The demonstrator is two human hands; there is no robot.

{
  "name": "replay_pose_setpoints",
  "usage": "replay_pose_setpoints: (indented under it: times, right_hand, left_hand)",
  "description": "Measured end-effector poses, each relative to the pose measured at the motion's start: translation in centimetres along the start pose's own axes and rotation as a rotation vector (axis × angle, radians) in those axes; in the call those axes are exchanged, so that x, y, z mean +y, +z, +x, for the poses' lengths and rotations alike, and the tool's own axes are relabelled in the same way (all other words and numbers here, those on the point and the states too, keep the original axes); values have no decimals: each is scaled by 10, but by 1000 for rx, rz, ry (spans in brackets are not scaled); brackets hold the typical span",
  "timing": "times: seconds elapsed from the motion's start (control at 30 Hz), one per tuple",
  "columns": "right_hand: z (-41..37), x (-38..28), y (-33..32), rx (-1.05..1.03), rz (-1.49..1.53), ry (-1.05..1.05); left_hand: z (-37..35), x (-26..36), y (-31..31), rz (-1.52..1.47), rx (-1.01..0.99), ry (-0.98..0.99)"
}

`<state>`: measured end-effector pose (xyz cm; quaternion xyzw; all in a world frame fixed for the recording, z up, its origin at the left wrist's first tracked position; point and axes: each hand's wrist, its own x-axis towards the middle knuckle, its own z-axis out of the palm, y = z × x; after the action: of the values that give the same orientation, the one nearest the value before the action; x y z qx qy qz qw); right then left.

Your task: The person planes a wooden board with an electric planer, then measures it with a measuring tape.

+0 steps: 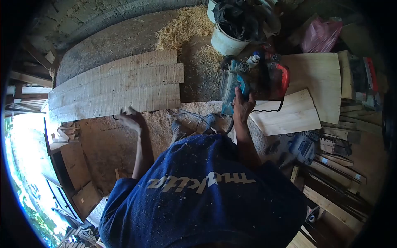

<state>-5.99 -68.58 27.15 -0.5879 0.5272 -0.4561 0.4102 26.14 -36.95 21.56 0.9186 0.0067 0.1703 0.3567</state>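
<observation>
My right hand (242, 104) is wrapped around the handle of a teal electric planer (228, 91), held near the front edge of the workbench (194, 89). Its dark cord drops beside my wrist. My left hand (131, 120) is empty, its fingers spread, just off the near edge of the rough-sawn boards (124, 89). Several of these boards lie side by side on the bench, their right ends uneven. A thin cable (186, 113) runs below the bench edge between my hands.
Wood shavings (186, 27) are heaped behind the boards, near a white bucket (227, 41) holding a black bag. A red-handled tool (283, 80) stands right of the planer. Pale panels (289, 115), a pink bag (321, 36) and a blue machine (302, 148) are further right.
</observation>
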Motion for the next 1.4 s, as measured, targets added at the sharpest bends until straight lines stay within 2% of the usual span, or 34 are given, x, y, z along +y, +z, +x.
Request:
replay_pose_setpoints:
  times: [0.03,0.07,0.1,0.13,0.17,0.2,0.23,0.27,0.33,0.37,0.43,0.47,0.53,0.6,0.67,0.7,0.73,0.77,0.8,0.87,1.03,1.1,1.13,1.2,1.27,1.33,1.4]
  right_hand:
    - [-4,-17,5,-4,14,11]
    - [-12,-40,11,-3,12,14]
    - [-21,-68,20,9,-26,-117]
    - [-28,-82,26,19,-63,-251]
    - [-33,-83,26,-141,-54,-199]
    - [-39,-84,25,-302,-44,-147]
    - [-49,-123,24,-314,193,-30]
    - [-50,-111,23,-312,21,-180]
    - [-36,-128,18,-331,17,-524]
    - [-33,-126,12,-334,21,-525]
    - [-25,-120,-1,-595,-226,-410]
    - [-17,-117,-3,-597,-219,-415]
    - [5,-108,-10,-273,-76,-628]
    - [59,-68,-28,-210,-340,-515]
    - [110,-17,-40,-273,-591,-606]
    - [114,10,-45,-275,-586,-613]
    - [118,36,-49,-335,-745,-738]
    - [122,36,-48,-385,-903,-866]
    - [125,37,-51,-378,-897,-879]
    - [128,34,-59,-674,-1118,-644]
    - [149,-4,-99,-805,-864,-802]
    - [160,-66,-128,-845,-674,-763]
    - [170,-87,-133,-843,-676,-771]
    - [197,-124,-139,-644,-523,-942]
    - [247,-164,-123,-534,-446,-929]
    - [305,-207,-91,-358,-351,-1271]
    - [361,-242,-51,-452,-408,-1250]
  left_hand:
    - [-18,46,-13,-283,-141,32]
    - [-37,87,-18,-407,-400,50]
    - [-58,137,-31,-721,-816,-111]
    - [-77,176,-39,-568,-1103,26]
    - [-100,234,-61,-667,-1264,122]
    - [-124,261,-54,-763,-1312,110]
    - [-153,259,-25,-721,-1179,121]
    - [-139,291,-47,-703,-1353,-3]
    - [-142,318,-51,-747,-1272,-252]
    - [-147,316,-46,-746,-1268,-252]
    - [-151,304,-32,-690,-1118,-212]
    - [-147,308,-35,-690,-1110,-208]
    - [-136,316,-42,-807,-1185,-368]
    - [-131,303,-29,-876,-1201,-350]
    - [-125,307,-27,-925,-1143,-312]
    - [-126,311,-24,-820,-1096,-271]
    - [-129,315,-24,-831,-1085,-269]
    - [-128,320,-22,-796,-1052,-260]
    - [-128,325,-21,-757,-1021,-253]
    - [-121,326,-16,-781,-997,-237]
    - [-111,312,-7,-788,-923,-218]
    - [-113,295,6,-800,-909,-211]
    - [-115,290,7,-798,-895,-207]
    - [-129,299,4,-782,-838,-283]
    - [-140,279,34,-652,-858,-78]
    - [-165,287,42,-727,-805,-149]
    - [-181,297,48,-841,-915,-130]
